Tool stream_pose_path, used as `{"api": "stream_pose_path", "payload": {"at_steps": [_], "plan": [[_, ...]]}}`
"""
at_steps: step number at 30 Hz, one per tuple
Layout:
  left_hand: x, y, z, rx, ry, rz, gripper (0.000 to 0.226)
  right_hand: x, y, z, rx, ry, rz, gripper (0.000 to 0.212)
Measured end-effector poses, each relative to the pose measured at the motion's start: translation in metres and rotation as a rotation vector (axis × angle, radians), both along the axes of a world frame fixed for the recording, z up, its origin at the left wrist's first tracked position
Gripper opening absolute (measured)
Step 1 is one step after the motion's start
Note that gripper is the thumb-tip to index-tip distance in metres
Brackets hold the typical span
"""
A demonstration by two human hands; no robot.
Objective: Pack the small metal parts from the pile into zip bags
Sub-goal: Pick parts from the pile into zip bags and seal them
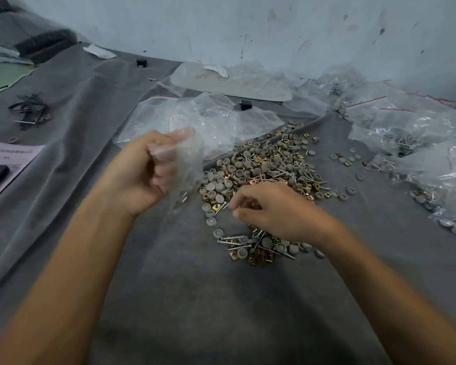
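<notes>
So the left hand point(153, 172) grips the zip bag point(188, 159), sitting around 10 o'clock from the right hand point(274, 209). That one's fingers are curled over the pile point(269, 167), and I can't tell if it's got a part.

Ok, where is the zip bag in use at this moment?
Head view, left of centre: the zip bag hangs from the left hand, just left of the pile of parts on the grey cloth.
</notes>
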State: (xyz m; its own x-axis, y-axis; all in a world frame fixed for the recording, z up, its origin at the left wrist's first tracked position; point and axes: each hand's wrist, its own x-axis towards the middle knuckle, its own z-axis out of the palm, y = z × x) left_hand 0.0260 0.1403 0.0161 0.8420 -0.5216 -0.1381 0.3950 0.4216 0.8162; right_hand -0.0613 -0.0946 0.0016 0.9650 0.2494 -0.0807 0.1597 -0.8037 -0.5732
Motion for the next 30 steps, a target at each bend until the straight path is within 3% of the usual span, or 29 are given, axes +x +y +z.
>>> {"api": "stream_pose_path", "payload": {"at_steps": [4,7,11,15,20,22,25,30], "plan": [[0.004,0.021,-0.002,-0.58,0.264,-0.212,0.023,0.0,0.004,-0.004,-0.001,0.033,-0.004,0.011],[0.007,0.026,-0.006,-0.715,0.398,-0.226,0.029,0.002,0.011,-0.005,-0.011,0.065,0.012,0.013],[0.013,0.026,-0.007,-0.471,0.401,0.038,0.022,0.004,0.02,-0.008,-0.079,0.087,0.028,0.016],[0.015,0.023,-0.011,-0.273,0.418,0.193,0.029,0.006,0.019,-0.01,-0.14,0.068,0.028,0.017],[0.008,0.013,-0.003,-0.045,0.142,0.09,0.026,0.011,0.009,-0.009,-0.189,-0.009,-0.013,0.018],[0.002,0.001,-0.003,0.099,-0.004,0.14,0.014,0.015,0.008,-0.01,-0.191,-0.049,0.014,0.021],[-0.004,-0.013,-0.007,0.251,-0.035,0.219,0.031,0.019,0.013,-0.013,-0.197,-0.044,0.044,0.021],[-0.009,-0.023,-0.01,0.346,-0.061,0.226,0.034,0.013,0.015,-0.01,-0.162,0.001,0.068,0.004]]}}
